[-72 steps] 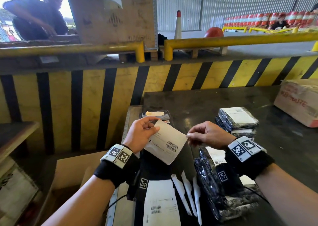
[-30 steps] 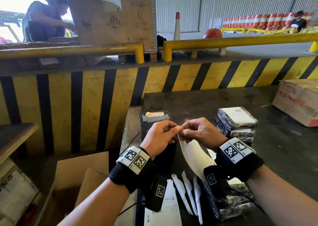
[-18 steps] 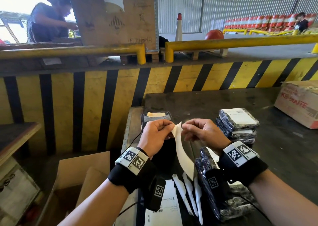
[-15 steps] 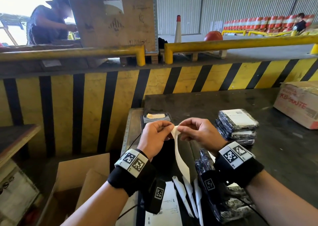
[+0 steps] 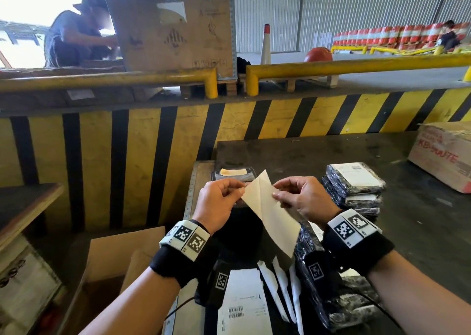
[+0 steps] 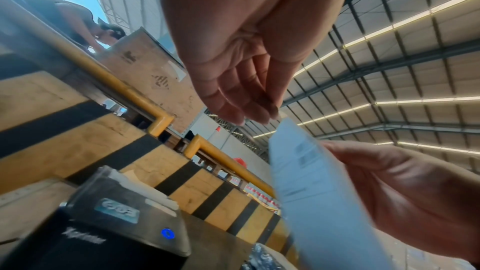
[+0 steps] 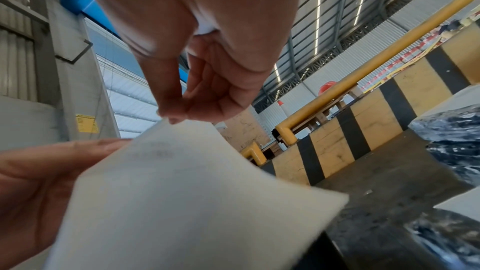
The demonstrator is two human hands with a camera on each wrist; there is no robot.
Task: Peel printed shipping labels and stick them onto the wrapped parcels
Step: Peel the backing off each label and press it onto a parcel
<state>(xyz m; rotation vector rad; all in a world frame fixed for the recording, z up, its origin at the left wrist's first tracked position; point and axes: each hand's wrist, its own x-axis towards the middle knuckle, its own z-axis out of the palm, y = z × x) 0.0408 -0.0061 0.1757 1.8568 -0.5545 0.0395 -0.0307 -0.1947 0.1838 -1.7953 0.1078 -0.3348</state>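
The label point(image 5: 271, 213) is thin matt paper, cream on its blank side, curling softly. The parcels point(image 5: 354, 181) wear glossy, crinkled black plastic wrap, and the table point(image 5: 293, 153) under them is dark, scuffed and dull. The printer point(image 6: 109, 227) has a smooth black plastic shell with a slight sheen

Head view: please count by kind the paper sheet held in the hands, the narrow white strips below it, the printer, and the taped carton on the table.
Paper sheet: 1
White strips: 3
Printer: 1
Carton: 1
Total: 6
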